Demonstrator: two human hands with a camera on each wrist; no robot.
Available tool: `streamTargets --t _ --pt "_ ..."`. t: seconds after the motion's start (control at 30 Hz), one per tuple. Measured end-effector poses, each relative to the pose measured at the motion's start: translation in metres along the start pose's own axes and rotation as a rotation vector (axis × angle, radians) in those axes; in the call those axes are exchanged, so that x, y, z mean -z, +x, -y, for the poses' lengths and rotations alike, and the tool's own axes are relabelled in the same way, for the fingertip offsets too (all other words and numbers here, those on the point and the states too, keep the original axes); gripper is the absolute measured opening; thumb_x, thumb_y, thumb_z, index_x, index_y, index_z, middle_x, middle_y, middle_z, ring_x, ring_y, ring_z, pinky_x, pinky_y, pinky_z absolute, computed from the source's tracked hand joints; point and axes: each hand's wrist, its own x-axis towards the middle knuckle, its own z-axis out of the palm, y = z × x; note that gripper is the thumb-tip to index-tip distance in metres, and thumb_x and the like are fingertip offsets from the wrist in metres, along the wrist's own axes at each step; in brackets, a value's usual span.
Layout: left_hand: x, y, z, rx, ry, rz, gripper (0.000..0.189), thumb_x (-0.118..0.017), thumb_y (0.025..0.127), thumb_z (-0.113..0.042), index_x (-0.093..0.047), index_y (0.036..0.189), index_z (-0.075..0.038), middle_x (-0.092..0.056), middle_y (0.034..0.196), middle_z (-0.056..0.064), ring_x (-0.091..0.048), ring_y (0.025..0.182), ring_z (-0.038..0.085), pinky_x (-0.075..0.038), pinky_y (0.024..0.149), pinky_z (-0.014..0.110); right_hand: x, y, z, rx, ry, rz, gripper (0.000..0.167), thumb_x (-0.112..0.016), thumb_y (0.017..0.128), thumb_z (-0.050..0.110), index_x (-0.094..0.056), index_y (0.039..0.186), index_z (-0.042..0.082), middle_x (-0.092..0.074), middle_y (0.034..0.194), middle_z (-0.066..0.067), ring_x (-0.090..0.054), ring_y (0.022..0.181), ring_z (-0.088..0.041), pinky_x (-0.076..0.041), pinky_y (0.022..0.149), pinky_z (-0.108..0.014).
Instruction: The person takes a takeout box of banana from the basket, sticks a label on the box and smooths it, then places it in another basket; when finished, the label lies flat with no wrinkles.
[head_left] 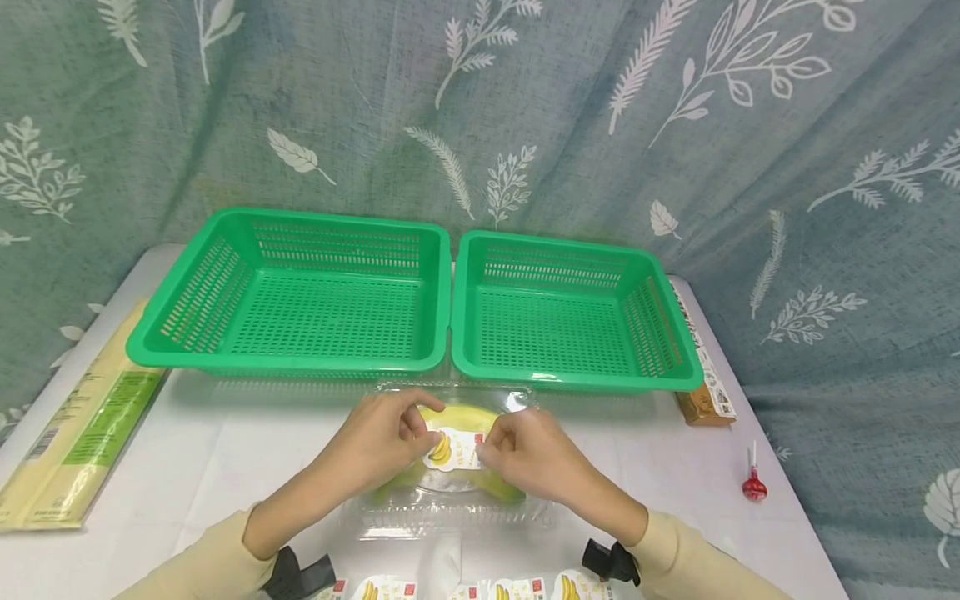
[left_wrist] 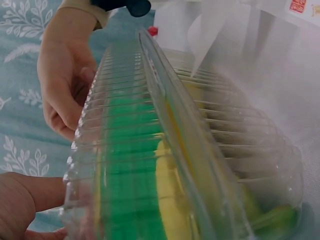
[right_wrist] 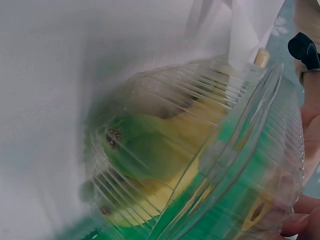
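A clear plastic clamshell box (head_left: pixel 397 521) with yellow-green bananas (right_wrist: pixel 195 125) inside lies on the white table. On its lid shows a white label (head_left: pixel 459 450) with a banana picture. My left hand (head_left: pixel 393 429) is over the box's left side. Its thumb touches the label's left edge, with the index finger spread apart from it. At the opposite edge, my right hand (head_left: pixel 531 450) pinches the label between thumb and index finger. In the left wrist view, fingers of both hands meet the top of the lid.
Two green baskets (head_left: pixel 300 364) (head_left: pixel 577 381) stand behind the box. A yellow-green packet (head_left: pixel 93 425) lies at the left, a brown box (head_left: pixel 705 406) and a red lollipop (head_left: pixel 754 485) at the right. Several more banana labels (head_left: pixel 517 590) line the near edge.
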Motion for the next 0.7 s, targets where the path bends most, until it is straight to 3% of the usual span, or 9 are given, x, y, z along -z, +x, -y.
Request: streamTargets --t 0.23,0.43,0.7 --pt "-0.0017 0.0006 0.0001 -0.017 0.027 -0.021 0.036 -0.075 0.084 -0.008 -0.068 0.120 -0.007 -0.065 0.070 -0.007 -0.059 0.062 0.006 -0.051 0.063 0.025 -0.0022 0.0028 -0.0004 0.006 -0.029 -0.012 0.017 -0.064 0.087 0.012 -0.071 0.072 0.008 -0.048 0.050 0.009 -0.033 0.043 -0.003 -0.043 0.049 -0.021" --pt "-0.0048 0.0025 0.0018 -0.035 0.101 -0.031 0.035 -0.074 0.084 -0.008 -0.068 0.119 -0.009 -0.065 0.069 -0.010 -0.058 0.062 0.003 -0.051 0.066 0.027 -0.0039 0.0046 0.0011 0.014 -0.102 -0.025 0.014 -0.065 0.085 0.010 -0.070 0.072 0.007 -0.058 0.057 0.004 -0.042 0.046 -0.005 -0.048 0.055 -0.021" --pt "-0.0094 0.0045 0.0010 -0.061 0.208 -0.037 0.036 -0.075 0.083 -0.011 -0.068 0.118 -0.012 -0.063 0.065 -0.010 -0.052 0.057 0.004 -0.047 0.063 0.027 -0.0049 0.0072 0.0031 0.028 -0.163 -0.010 0.011 -0.068 0.082 0.009 -0.068 0.072 0.006 -0.066 0.066 -0.002 -0.050 0.051 -0.007 -0.047 0.054 -0.020"
